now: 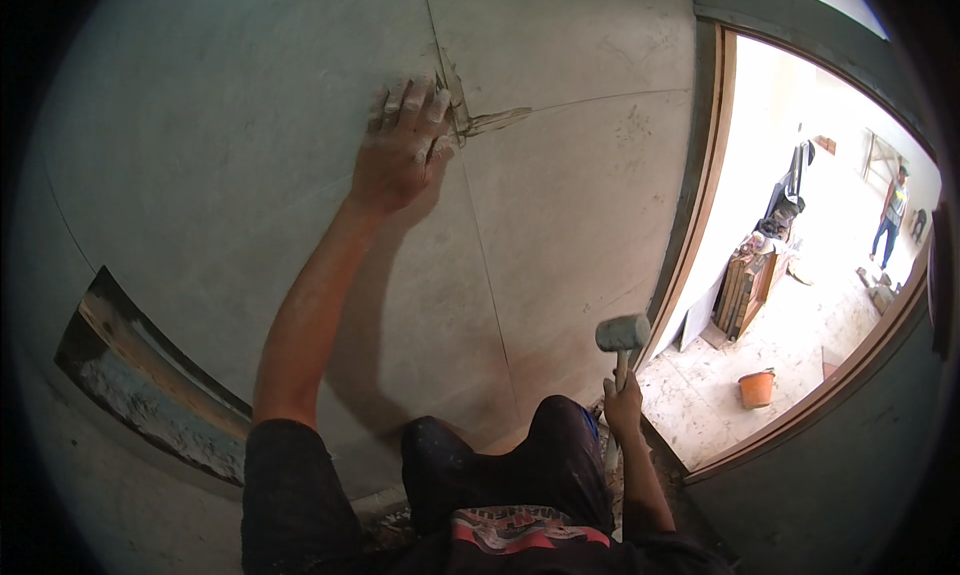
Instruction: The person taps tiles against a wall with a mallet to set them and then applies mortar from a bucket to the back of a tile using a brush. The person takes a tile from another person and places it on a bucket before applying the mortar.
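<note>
My left hand (400, 155) is stretched far forward. Its dusty, slightly bent fingers rest against a large grey tile (250, 125), with nothing visible in them. Just right of the fingertips, rough brownish strips (480, 123) lie along the joint where thin tile seams meet; I cannot tell what they are made of. Low on the right, my right hand (622, 400) is wrapped round the handle of a mallet (622, 333). Its thick grey head points up, apart from the tiles.
At the right, a brown-framed doorway (700, 195) opens onto a bright room. An orange bucket (757, 388) and stacked wooden pieces (745, 290) stand there; a person (892, 215) is farther back. A long recess (150, 375) with rough edges lies at the left. My bent knees are below.
</note>
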`<state>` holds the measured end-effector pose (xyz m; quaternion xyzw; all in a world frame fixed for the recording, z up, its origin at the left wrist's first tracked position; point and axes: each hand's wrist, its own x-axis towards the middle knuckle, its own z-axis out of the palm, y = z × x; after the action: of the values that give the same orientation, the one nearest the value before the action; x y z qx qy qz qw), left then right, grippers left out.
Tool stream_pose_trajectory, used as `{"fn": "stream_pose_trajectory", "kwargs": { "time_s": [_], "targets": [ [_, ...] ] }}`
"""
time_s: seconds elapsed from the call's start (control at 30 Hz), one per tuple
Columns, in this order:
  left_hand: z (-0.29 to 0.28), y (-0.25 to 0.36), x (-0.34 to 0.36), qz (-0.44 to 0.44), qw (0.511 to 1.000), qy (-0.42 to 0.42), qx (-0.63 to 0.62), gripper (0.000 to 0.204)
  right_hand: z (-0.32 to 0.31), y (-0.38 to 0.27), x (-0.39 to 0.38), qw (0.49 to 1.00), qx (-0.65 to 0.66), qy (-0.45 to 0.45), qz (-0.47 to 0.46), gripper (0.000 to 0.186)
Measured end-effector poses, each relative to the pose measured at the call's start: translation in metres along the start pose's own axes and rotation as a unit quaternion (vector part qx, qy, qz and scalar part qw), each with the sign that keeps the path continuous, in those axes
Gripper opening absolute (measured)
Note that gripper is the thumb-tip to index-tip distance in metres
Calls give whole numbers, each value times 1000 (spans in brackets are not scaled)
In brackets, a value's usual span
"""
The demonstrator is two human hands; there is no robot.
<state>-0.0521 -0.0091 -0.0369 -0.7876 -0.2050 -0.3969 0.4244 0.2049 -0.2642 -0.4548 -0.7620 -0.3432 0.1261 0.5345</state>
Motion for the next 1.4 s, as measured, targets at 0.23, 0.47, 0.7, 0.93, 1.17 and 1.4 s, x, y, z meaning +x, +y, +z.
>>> {"fn": "stream_pose_trajectory", "kwargs": {
  "time_s": [0.23, 0.47, 0.7, 0.93, 1.17, 1.4],
  "targets": [
    [5, 1, -4, 23, 998, -37, 47, 58, -8, 35, -27, 997, -32, -29, 72, 33],
    [7, 1, -11, 50, 997, -36, 51, 55, -5, 41, -36, 995, -42, -36, 77, 30],
    [7, 8, -19, 58, 997, -42, 26, 50, -6, 47, -36, 997, -24, -32, 62, 28],
    [6, 6, -23, 54, 997, -47, -13, 54, -14, 41, -40, 996, -42, -17, 77, 34],
    [8, 6, -25, 41, 997, -2, -59, 62, -21, 71, -45, 993, -59, -29, 96, 35],
    [12, 8, -27, 21, 999, 15, -48, 65, -26, 88, -56, 994, -61, -17, 83, 36]
  ]
}}
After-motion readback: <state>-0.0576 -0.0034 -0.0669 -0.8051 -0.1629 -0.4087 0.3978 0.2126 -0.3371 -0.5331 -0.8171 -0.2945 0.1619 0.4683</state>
